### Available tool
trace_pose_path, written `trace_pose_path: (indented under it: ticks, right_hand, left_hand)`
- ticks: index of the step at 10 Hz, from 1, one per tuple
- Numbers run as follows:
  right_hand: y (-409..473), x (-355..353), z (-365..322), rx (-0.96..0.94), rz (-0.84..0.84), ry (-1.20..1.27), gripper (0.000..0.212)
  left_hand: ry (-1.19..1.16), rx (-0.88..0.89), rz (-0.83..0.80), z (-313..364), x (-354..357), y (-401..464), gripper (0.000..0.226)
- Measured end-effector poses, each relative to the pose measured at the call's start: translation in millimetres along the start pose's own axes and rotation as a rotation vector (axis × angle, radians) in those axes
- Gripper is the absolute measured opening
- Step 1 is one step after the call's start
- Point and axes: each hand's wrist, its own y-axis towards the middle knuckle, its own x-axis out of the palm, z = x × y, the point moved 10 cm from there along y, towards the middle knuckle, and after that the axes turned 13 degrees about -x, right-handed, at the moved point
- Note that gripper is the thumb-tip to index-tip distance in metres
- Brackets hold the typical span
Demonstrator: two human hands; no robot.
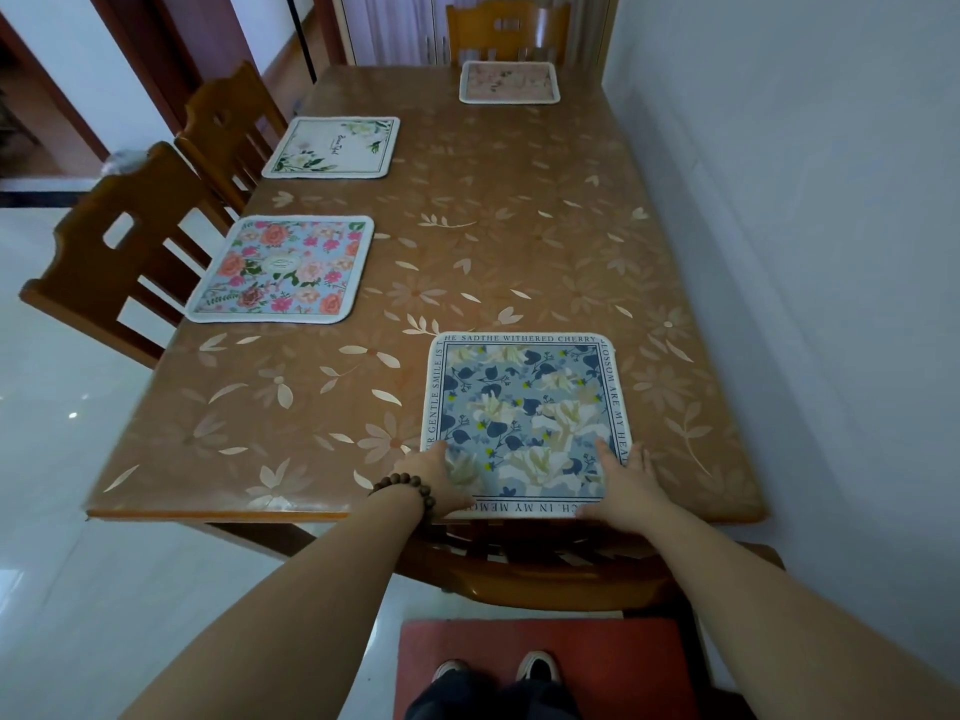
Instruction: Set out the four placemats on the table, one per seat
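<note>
A blue floral placemat [524, 407] with a lettered border lies at the table's near edge. My left hand [441, 480] rests flat on its near left corner and my right hand [626, 485] on its near right corner, fingers spread. A pink rose placemat [283, 270] lies at the near left seat. Farther along the left side is a white placemat [332, 147] with green leaves. A pale pink placemat [509, 82] lies at the far end.
The long wooden table [519, 226] carries a leaf-patterned cover and stands against a white wall on the right. Wooden chairs stand at the left [114, 257], [228, 127], at the far end [506, 28] and under the near edge [545, 569]. A red mat [540, 652] lies under my feet.
</note>
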Motion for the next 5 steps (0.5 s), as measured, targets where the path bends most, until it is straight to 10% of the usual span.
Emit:
trace_pose_path:
  ticks: [5]
  right_hand:
    - [-31.8,-68.6,-70.0,-0.109,0.368,-0.092,0.067]
  left_hand:
    - [-0.066,0.195,0.383,28.3,-64.9,-25.0,0.072]
